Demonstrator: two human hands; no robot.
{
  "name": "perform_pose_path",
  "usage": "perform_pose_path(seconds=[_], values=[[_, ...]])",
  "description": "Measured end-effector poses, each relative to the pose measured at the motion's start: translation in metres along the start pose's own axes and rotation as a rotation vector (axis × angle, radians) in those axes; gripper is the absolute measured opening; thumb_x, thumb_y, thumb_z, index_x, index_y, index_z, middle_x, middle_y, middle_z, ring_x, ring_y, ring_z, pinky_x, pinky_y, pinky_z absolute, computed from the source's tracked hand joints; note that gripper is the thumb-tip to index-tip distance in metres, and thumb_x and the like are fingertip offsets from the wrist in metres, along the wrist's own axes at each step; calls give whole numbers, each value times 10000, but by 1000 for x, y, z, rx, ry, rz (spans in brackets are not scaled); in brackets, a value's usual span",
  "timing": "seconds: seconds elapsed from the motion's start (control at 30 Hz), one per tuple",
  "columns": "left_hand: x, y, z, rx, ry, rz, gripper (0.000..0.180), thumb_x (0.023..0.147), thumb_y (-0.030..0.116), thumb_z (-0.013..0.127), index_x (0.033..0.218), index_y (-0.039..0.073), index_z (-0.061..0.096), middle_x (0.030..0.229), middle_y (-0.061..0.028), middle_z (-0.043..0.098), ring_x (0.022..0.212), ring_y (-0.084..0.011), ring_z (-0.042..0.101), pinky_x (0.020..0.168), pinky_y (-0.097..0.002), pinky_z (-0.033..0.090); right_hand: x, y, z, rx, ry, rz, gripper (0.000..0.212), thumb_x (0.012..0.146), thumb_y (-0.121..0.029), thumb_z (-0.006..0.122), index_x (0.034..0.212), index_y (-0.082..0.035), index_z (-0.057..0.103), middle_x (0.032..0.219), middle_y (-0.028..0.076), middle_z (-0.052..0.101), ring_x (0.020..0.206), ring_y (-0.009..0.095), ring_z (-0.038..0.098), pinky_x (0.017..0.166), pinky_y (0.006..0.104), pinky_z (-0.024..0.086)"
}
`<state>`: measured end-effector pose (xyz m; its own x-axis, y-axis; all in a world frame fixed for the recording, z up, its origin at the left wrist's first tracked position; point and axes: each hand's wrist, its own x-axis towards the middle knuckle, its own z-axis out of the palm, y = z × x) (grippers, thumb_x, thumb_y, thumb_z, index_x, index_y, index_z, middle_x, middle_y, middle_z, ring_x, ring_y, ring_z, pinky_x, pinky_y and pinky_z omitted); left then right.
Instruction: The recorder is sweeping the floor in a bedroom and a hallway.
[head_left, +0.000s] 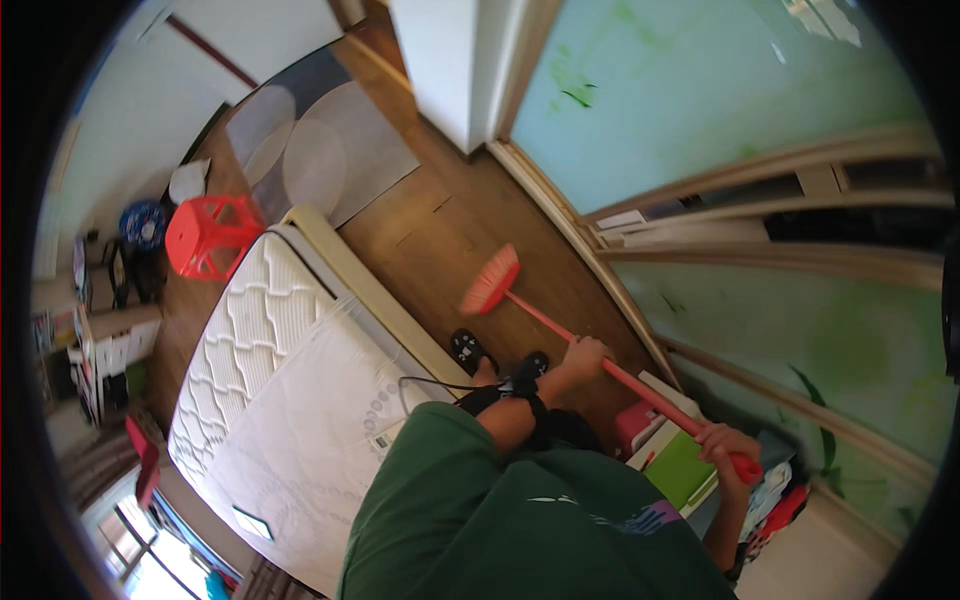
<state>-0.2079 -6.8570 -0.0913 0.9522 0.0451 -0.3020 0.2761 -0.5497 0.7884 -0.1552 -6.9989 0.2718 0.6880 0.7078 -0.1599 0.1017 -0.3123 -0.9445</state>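
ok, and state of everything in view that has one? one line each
Left hand: closed round the handle.
Right hand: closed near the handle's end.
Broom: held in both hands, slanted, head down toward the floor.
Mattress: lying flat, partly covered by a pale sheet.
Stool: upright.
Rug: spread flat.
Shoes: on the feet.
Glass panels: dark gap between two.
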Motion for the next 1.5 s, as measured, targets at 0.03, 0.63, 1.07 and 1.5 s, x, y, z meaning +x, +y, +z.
perform_pose_path(seconds=[0.03, 0.63, 1.07, 1.5], values=[[4, 25, 9, -59, -2, 62, 219, 767, 164, 643, 928, 284, 731, 985, -19, 673, 1047, -255, 590, 928, -486, 379, -12, -2, -18, 8, 35, 5, 228, 863, -140, 629, 688, 4, 603, 702, 114, 627, 805, 285, 639, 964, 534, 447], [89, 49, 142, 507, -288, 82, 172, 821, 225, 637, 966, 213, 729, 1007, -43, 671, 1053, -249, 612, 931, -451, 424, -130, 133, -119, 206, 298, 34, 58, 845, 18, 607, 791, 23, 626, 801, 105, 635, 923, 277, 634, 1059, 501, 388], [37, 274, 233, -150, -548, 486, 238, 718, 80, 701, 937, 171, 708, 923, -95, 664, 982, -308, 606, 949, -470, 417, -309, 57, -193, 183, 953, -57, 282, 947, -228, 574, 753, -42, 486, 701, 117, 544, 772, 291, 601, 865, 515, 493], [24, 116, 190, -376, -633, 490, 133, 739, 106, 741, 733, 57, 618, 754, -121, 638, 812, -349, 596, 790, -454, 434, -178, 35, -5, 7, 989, 243, 166, 788, -89, 693, 826, 37, 591, 814, 157, 632, 860, 296, 648, 926, 485, 504]])
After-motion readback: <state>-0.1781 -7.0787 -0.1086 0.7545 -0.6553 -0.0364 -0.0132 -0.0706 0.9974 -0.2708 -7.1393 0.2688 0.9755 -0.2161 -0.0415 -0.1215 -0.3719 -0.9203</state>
